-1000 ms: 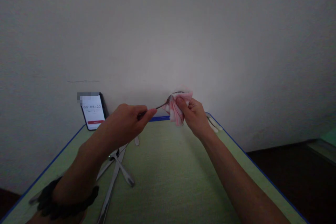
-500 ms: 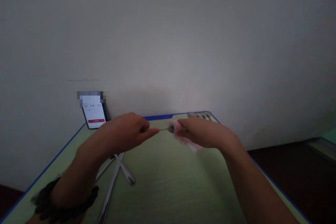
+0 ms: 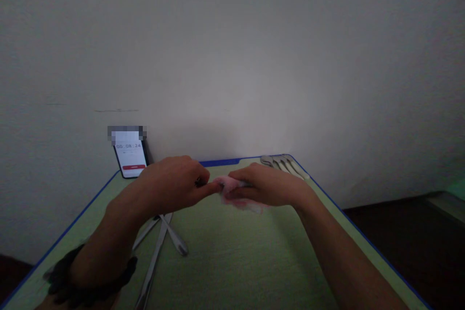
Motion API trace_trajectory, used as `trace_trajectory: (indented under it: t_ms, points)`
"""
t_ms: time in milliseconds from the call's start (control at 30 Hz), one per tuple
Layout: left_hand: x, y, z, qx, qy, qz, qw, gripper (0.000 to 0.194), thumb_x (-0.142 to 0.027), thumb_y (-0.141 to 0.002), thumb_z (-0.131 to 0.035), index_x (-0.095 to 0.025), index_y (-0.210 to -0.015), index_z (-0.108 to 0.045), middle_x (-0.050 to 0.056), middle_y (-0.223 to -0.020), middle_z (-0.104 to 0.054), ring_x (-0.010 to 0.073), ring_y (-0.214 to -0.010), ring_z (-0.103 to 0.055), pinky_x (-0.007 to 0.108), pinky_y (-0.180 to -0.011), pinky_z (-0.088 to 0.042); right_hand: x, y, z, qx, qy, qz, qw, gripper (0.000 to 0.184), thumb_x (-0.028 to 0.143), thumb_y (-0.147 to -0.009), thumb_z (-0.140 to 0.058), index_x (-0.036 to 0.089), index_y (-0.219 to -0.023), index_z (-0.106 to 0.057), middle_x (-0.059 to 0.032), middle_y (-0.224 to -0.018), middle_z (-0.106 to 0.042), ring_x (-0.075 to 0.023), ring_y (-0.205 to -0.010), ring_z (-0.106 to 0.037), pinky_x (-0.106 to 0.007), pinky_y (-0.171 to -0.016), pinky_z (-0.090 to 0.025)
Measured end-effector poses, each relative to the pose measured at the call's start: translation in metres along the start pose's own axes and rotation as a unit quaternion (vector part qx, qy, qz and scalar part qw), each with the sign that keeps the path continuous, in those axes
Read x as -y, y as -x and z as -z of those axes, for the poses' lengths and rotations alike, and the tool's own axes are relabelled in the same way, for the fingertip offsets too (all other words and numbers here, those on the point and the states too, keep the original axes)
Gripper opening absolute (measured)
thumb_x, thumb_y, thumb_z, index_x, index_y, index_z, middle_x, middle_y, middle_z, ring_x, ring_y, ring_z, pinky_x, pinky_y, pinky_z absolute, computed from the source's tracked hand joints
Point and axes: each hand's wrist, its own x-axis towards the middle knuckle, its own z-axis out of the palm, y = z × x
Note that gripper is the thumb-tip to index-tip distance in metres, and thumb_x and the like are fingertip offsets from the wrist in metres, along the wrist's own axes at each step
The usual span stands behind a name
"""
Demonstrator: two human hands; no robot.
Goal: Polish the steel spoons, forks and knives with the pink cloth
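Observation:
My left hand (image 3: 178, 181) is closed round the handle of a metal spoon, most of which is hidden by the fingers and the cloth. My right hand (image 3: 271, 184) pinches a pink and white cloth (image 3: 230, 185), folded round the spoon close to my left thumb. Both hands are over the far half of the green table (image 3: 232, 252), nearly meeting. Under my left forearm lie loose metal cutlery pieces, among them a long handle (image 3: 154, 261) crossed by a shorter handle (image 3: 174, 237).
A phone (image 3: 131, 160) showing a running timer leans on the wall (image 3: 232, 68) at the back left. Several spoons and forks (image 3: 285, 164) with pale handles lie in a row at the far right corner. Blue edging (image 3: 220, 162) borders the table.
Both hands have come down from in front of the wall. The cloth, first on the spoon's head, has slid left along it toward my left hand, uncovering the cutlery at the far right.

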Motion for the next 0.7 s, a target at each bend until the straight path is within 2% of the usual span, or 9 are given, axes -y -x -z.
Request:
trace_trajectory:
  t_ms: [133, 267, 533, 700]
  points:
    - [-0.002, -0.001, -0.001, 0.015, 0.015, -0.017, 1.000, 0.053, -0.055, -0.087, -0.035, -0.018, -0.055, -0.054, -0.002, -0.046, -0.044, 0.0096, -0.042, -0.040, 0.024, -0.044, -0.020, -0.001, -0.001, -0.002, 0.027, -0.032, 0.032, 0.999, 0.020, 0.023, -0.086, -0.049, 0.012, -0.091, -0.066, -0.0037, -0.081, -0.067, -0.0123, -0.068, -0.056, -0.021, -0.060, -0.037]
    - [0.000, -0.003, -0.005, 0.011, 0.047, -0.048, 0.998, 0.051, -0.053, -0.089, -0.034, -0.018, -0.059, -0.055, -0.003, -0.048, -0.045, 0.0092, -0.043, -0.041, 0.023, -0.046, -0.022, -0.012, 0.001, 0.001, 0.031, -0.062, 0.051, 0.996, 0.023, 0.028, -0.087, -0.048, 0.012, -0.089, -0.065, -0.0021, -0.078, -0.064, -0.0118, -0.067, -0.054, -0.021, -0.060, -0.038]
    - [0.004, -0.001, -0.006, -0.009, 0.096, -0.048, 0.994, 0.045, -0.047, -0.091, -0.036, -0.018, -0.071, -0.064, -0.002, -0.056, -0.056, 0.0097, -0.049, -0.049, 0.022, -0.051, -0.029, -0.034, 0.013, 0.009, -0.029, -0.110, -0.019, 0.993, 0.038, 0.046, -0.087, -0.044, 0.012, -0.082, -0.060, -0.0007, -0.068, -0.059, -0.0109, -0.058, -0.050, -0.021, -0.052, -0.036]
    - [0.001, 0.001, -0.004, -0.038, 0.037, 0.005, 0.999, 0.045, -0.050, -0.090, -0.035, -0.021, -0.076, -0.067, 0.000, -0.057, -0.060, 0.0122, -0.050, -0.051, 0.023, -0.051, -0.029, -0.032, 0.015, 0.008, -0.019, -0.180, -0.040, 0.983, 0.046, 0.051, -0.088, -0.040, 0.012, -0.078, -0.061, -0.0018, -0.068, -0.061, -0.0108, -0.057, -0.051, -0.022, -0.055, -0.040]
